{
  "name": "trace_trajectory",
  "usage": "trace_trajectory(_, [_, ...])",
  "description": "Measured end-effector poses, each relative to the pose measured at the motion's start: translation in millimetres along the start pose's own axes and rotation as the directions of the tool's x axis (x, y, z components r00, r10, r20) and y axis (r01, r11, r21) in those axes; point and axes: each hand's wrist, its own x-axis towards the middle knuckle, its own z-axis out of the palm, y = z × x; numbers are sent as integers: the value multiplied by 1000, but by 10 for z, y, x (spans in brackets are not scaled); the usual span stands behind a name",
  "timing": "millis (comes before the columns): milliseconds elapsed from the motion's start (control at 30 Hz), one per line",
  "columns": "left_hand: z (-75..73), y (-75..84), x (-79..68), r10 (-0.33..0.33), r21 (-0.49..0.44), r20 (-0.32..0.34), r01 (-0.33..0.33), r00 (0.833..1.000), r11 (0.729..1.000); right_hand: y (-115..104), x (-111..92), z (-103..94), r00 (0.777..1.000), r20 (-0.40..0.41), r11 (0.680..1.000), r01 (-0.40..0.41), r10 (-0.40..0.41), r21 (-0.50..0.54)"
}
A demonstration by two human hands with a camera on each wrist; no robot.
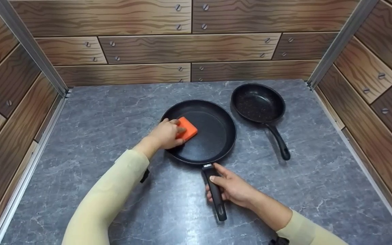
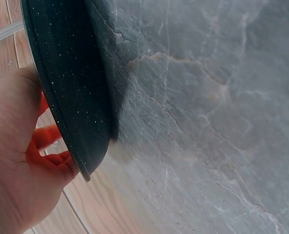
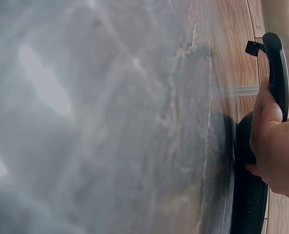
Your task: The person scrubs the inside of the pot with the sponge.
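A large black frying pan [image 1: 213, 139] rests on the grey marbled surface, its handle [image 1: 217, 197] pointing toward me. Inside it, at the left of the cooking surface, my left hand [image 1: 166, 134] holds an orange sponge [image 1: 190, 129] with fingers over the top and thumb at the near edge. The left wrist view shows the speckled outer wall of the pan [image 2: 71, 83], hiding most of the sponge behind it, with the left hand [image 2: 17, 151] reaching over the rim. My right hand [image 1: 238, 189] grips the handle close to the pan, thumb on top; the right wrist view shows this hand [image 3: 278, 151] too.
A smaller black frying pan [image 1: 258, 103] stands at the back right, its handle [image 1: 279, 143] angled toward the front right. Wood-patterned walls [image 1: 189, 47] enclose the grey tabletop [image 1: 97, 126] at the back and both sides, with metal strips at the corners.
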Motion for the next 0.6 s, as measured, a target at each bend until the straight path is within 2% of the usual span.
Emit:
trace_trajectory(267, [17, 28, -49, 50, 49, -31, -48, 998, 998, -7, 3, 1, 1000, -3, 1000, 0, 0, -8])
trace_trajectory(600, [52, 83, -106, 90, -8, -52, -90, 995, 996, 1, -3, 13, 1000, 3, 1000, -8, 8, -6])
